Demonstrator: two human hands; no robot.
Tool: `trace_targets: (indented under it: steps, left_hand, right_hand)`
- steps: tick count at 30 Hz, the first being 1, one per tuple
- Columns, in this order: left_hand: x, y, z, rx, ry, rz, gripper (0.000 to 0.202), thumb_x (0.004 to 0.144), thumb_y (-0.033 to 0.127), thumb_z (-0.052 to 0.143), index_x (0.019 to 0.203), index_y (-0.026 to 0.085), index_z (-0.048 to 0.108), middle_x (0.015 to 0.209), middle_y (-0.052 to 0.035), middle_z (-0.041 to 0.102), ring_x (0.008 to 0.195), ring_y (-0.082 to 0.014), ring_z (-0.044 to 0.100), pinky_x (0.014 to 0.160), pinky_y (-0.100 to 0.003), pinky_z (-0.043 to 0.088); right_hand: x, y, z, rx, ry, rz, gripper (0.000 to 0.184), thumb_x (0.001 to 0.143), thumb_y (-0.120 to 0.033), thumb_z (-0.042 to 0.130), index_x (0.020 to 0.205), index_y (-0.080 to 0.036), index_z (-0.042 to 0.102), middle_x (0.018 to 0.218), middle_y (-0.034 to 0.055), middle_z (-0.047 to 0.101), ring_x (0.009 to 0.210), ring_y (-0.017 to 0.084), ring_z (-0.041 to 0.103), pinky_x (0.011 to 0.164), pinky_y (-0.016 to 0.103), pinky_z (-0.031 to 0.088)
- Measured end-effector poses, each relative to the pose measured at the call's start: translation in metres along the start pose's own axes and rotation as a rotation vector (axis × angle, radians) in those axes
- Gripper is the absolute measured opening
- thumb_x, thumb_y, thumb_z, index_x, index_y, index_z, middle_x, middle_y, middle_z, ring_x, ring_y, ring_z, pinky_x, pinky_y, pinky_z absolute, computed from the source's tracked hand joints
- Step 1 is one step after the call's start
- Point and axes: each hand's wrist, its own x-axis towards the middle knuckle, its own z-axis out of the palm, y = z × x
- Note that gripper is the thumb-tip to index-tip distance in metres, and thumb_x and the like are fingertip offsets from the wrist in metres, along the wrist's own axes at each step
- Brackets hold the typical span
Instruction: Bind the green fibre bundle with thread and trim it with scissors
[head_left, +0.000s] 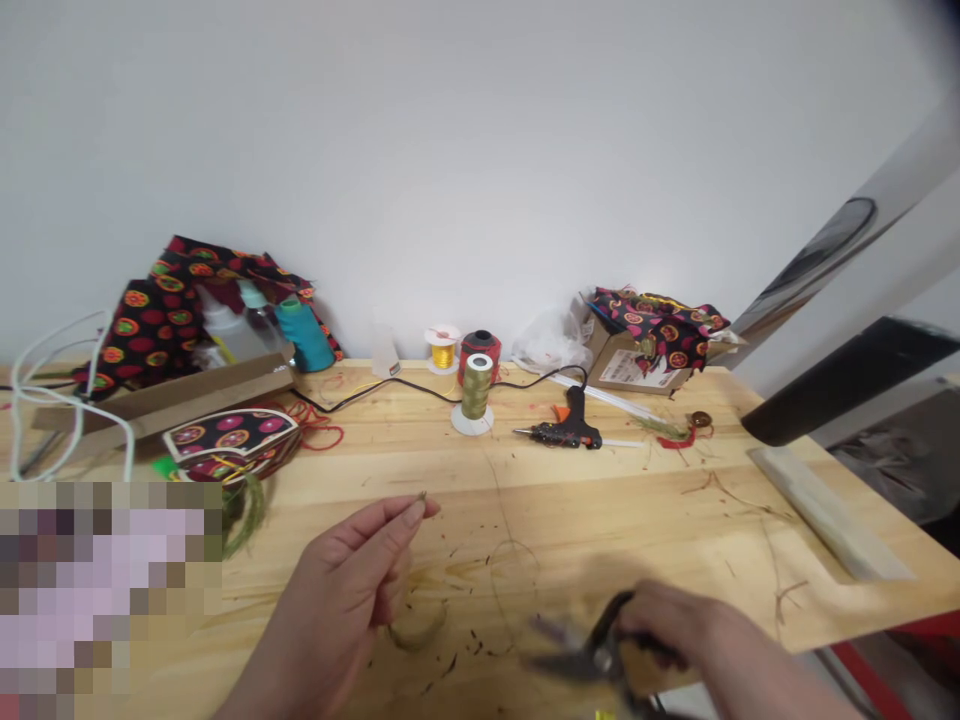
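My left hand hovers over the wooden table, its thumb and forefinger pinched on the end of an olive-green thread. A loop of that thread lies on the table just below the hand. My right hand, low at the front right and blurred by motion, grips a pair of black-handled scissors whose blades point left toward the thread. An olive-green thread spool stands upright further back at the middle.
A black glue gun lies right of the spool, its cord running left. Gold and red spools stand by the wall. Patterned fabric pieces, a box with bottles, and another fabric-filled box line the back.
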Motion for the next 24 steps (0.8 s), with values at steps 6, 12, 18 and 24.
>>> trace_targets:
  steps: [6, 12, 18, 24]
  left_hand:
    - [0.000, -0.004, 0.001, 0.028, -0.057, -0.043, 0.029, 0.071, 0.039, 0.067, 0.085, 0.014, 0.068, 0.041, 0.0107, 0.031, 0.040, -0.0047, 0.023, 0.040, -0.018, 0.017]
    - [-0.005, -0.006, 0.012, 0.150, -0.136, -0.063, 0.029, 0.071, 0.042, 0.065, 0.077, 0.013, 0.069, 0.035, 0.0099, 0.034, 0.037, -0.0043, 0.022, 0.040, -0.020, 0.014]
    - [-0.012, -0.007, 0.025, 0.214, -0.224, -0.092, 0.035, 0.070, 0.047, 0.063, 0.077, 0.014, 0.070, 0.037, 0.0111, 0.029, 0.037, -0.0050, 0.019, 0.040, -0.023, 0.010]
    - [-0.014, -0.007, 0.026, 0.248, -0.291, -0.094, 0.032, 0.070, 0.047, 0.064, 0.071, 0.016, 0.069, 0.039, 0.0108, 0.029, 0.038, -0.0060, 0.018, 0.039, -0.024, 0.012]
  right_hand:
    - [-0.001, 0.097, -0.021, -0.338, 0.274, 0.279, 0.023, 0.076, -0.035, 0.053, 0.087, -0.018, 0.064, 0.086, 0.0104, 0.067, 0.074, 0.025, 0.064, 0.065, 0.033, 0.049]
    - [0.008, 0.093, -0.026, -0.401, 0.401, 0.150, 0.036, 0.073, -0.030, 0.057, 0.103, -0.013, 0.066, 0.103, 0.0157, 0.064, 0.097, 0.031, 0.058, 0.085, 0.043, 0.047]
    - [0.051, -0.010, 0.004, 0.326, 0.326, -0.232, 0.028, 0.080, -0.031, 0.061, 0.107, -0.025, 0.066, 0.099, 0.0052, 0.063, 0.091, 0.019, 0.057, 0.080, 0.033, 0.046]
    - [0.082, -0.040, 0.036, 0.725, 0.180, -0.295, 0.025, 0.065, -0.036, 0.076, 0.087, -0.024, 0.074, 0.078, 0.0010, 0.060, 0.077, 0.015, 0.055, 0.072, 0.030, 0.044]
